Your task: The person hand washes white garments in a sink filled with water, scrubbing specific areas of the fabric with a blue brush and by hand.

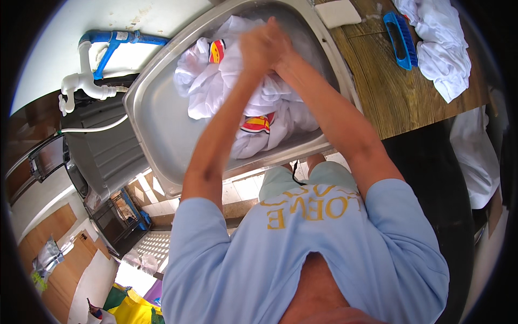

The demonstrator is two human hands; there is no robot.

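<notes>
The left hand and right hand press together over the white cloth; they're blurry, so I can't tell if they pinch it. It's in the sink, by the near edge; a hard tug could pull it out.

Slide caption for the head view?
Left hand and right hand together over white laundry in a metal sink, blue brush nearby.
</notes>
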